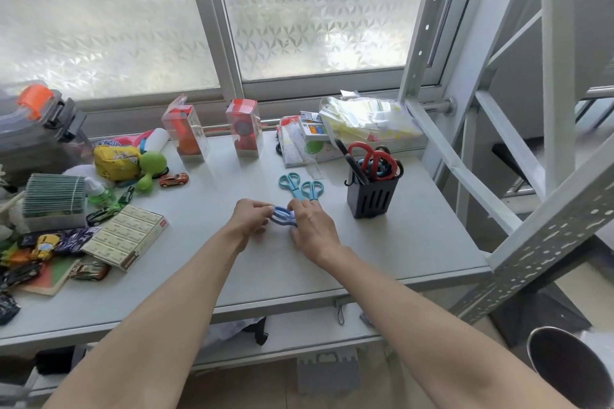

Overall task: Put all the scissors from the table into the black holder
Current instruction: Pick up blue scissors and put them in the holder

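A pale grey surface (382,252) stands against a wide window (206,40) whose frosted panes, patterned in small triangles, let in soft white daylight between light metal frames. To the right rises a grey metal rack (531,232) of perforated uprights and slanted braces, with a beam crossing overhead. Under the surface runs a lower shelf (299,329), and beneath it shows a beige floor (392,385).
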A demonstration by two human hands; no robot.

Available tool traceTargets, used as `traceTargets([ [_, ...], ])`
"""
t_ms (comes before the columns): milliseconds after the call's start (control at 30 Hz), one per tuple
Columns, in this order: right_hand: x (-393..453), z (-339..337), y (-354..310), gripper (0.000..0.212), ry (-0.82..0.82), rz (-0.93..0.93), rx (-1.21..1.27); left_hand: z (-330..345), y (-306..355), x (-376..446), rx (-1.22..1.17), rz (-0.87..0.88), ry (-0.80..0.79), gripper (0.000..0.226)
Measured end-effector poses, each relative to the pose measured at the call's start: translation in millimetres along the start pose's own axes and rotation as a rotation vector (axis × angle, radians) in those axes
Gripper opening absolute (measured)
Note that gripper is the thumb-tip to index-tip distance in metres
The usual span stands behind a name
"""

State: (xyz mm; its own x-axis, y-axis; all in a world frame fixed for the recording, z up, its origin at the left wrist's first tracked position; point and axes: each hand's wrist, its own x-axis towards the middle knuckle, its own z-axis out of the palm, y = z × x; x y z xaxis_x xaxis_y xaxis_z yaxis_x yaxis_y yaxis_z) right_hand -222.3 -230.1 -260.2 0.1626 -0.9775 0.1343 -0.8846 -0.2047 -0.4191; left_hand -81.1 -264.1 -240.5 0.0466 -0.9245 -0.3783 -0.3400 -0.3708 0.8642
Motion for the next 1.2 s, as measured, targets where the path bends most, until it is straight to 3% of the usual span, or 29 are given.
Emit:
traceTargets([
  [200,-32.0,-15.2,14.4,0.012,0.323,-0.011,0.133,10.6,20.4,-20.4,-0.108,0.074,-0.081,0.026],
  [333,-59.1,-42.0,29.1,0.009,0.627,0.011,0.281,29.9,35.3,-26.1,-0.013,0.148,-0.108,0.023],
  [567,-63.3,-131.8,67.4,0.012,1.079,0.117,0.487,82.1,51.9,-25.6,0.13,0.306,-0.222,0.084],
  [667,-44.0,-164.8,82.5,0.017,1.167,0.184,0.523,106.4,62.1,-23.6,0.155,0.357,-0.18,0.094],
  [733,-28.3,-176.0,91.7,0.02,1.12,0.204,0.533,118.9,67.1,-20.6,0.183,0.376,-0.134,0.087],
  [967,0.4,-171.5,105.1,0.018,0.686,0.121,0.458,136.5,76.7,-18.6,0.172,0.412,-0.085,0.044],
  [1100,4.2,-162.6,110.2,0.019,0.498,0.133,0.409,136.1,77.6,-18.7,0.171,0.438,-0.081,0.039],
  [1200,5.3,-157.4,116.0,0.034,0.367,0.176,0.402,136.0,77.9,-17.9,0.174,0.445,-0.07,0.04],
])
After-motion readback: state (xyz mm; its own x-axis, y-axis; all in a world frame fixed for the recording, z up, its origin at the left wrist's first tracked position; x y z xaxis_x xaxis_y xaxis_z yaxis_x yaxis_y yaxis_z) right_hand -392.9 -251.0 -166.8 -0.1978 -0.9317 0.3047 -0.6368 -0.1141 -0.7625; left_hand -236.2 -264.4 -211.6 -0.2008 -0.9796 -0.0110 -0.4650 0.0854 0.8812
